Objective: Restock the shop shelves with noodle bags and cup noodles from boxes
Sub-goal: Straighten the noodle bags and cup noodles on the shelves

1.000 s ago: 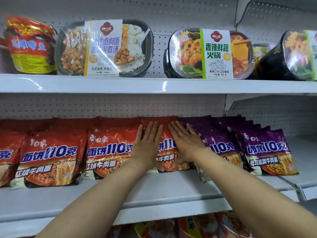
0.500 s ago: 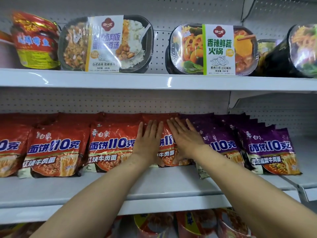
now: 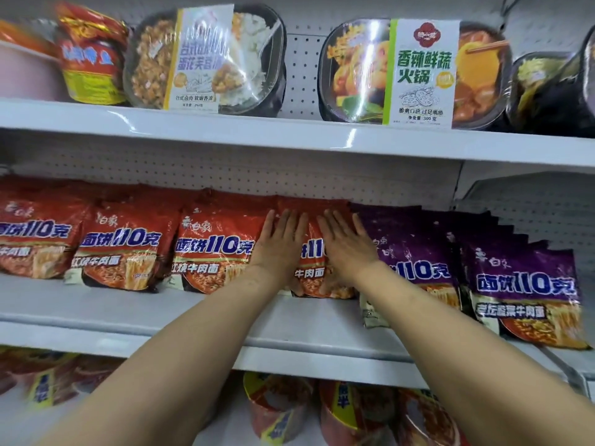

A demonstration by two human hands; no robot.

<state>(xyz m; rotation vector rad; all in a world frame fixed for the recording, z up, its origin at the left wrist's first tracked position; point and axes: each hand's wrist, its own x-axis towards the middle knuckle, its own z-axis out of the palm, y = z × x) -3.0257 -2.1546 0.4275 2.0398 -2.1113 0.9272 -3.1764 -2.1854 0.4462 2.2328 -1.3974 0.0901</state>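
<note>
head view: both hands are up on the middle shelf [image 3: 128, 313], in the centre of the frame. the left hand [image 3: 283, 249] and right hand [image 3: 347, 249] lie flat side by side on the front of one red noodle bag [image 3: 310, 280], fingers straight and pointing up, palms pressing on it. nothing is gripped, neither hand is curled round anything. that bag stands at the right end of a row of red bags [image 3: 122, 249] that runs off to the left edge of the frame. just right of it sits a stack of purple bags [image 3: 521, 284], fanned out toward the right edge, the front one closest to the shelf lip.

upper part of the frame is the top shelf [image 3: 225, 130] with a rice tray [image 3: 206, 59] left of centre, a hotpot tray [image 3: 415, 72] to its right and a red bowl [image 3: 93, 59] in the upper left. along the bottom, under the middle shelf, there are cup noodles [image 3: 280, 410], pretty blurry, between the two forearms.
</note>
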